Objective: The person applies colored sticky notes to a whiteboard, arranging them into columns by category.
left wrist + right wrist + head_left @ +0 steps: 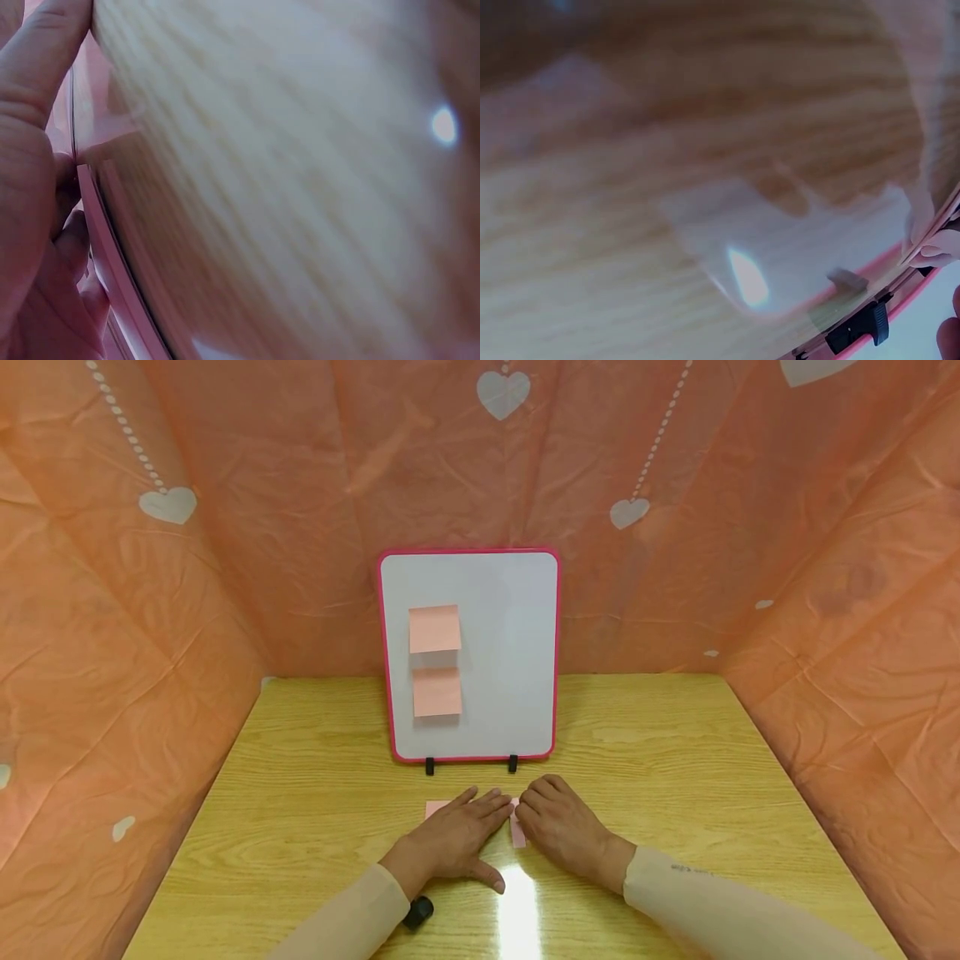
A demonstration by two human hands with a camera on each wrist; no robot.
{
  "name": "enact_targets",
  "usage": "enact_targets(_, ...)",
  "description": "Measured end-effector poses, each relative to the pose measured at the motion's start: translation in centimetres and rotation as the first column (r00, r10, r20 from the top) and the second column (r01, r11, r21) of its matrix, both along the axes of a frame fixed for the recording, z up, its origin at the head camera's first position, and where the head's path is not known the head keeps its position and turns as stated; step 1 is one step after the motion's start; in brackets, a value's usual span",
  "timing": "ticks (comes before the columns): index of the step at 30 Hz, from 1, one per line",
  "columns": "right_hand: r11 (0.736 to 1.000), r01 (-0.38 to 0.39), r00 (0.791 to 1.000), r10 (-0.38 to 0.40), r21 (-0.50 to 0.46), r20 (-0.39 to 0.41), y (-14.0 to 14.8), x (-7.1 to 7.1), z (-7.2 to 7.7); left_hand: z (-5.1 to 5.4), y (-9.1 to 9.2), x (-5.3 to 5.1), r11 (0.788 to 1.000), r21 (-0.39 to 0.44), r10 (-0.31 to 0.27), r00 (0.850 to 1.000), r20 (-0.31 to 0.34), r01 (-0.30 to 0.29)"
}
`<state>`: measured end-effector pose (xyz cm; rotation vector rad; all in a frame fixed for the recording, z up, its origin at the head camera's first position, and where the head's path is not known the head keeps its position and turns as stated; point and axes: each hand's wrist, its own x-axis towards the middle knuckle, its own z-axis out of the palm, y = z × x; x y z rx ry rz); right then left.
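My left hand (453, 839) lies flat on the table with straight fingers, its palm partly covering pink paper (437, 808). The fingertips reach a pink sticky note (518, 835) between the two hands. At that note's right side, my right hand (566, 831) has curled fingers and pinches its edge; the fingertips are mostly hidden. Behind the hands stands a whiteboard (510, 652) with a pink frame. On its left half are an upper sticky note (435, 628) and a lower sticky note (437, 692). The left wrist view shows the left hand (30, 150) beside pink paper edges.
Black feet (430, 766) prop up the whiteboard on the wood-grain table (300, 827). A small black object (418, 912) shows beside the left wrist. An orange cloth (300, 510) with white hearts encloses the back and sides.
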<state>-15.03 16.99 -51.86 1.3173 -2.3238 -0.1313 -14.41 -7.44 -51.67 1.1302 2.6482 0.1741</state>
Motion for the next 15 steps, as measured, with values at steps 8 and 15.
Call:
enact_targets(8,1.000,-0.012,1.000,0.012,-0.025,0.007,-0.04,-0.52,-0.16,0.17,0.05,-0.08,1.000,-0.004,-0.002,1.000,0.002,0.002)
enact_targets(15,1.000,0.001,1.000,0.000,-0.023,0.012,-0.14,-0.48,-0.33,0.19,0.09,-0.09,1.000,-0.005,-0.005,1.000,-0.019,0.005)
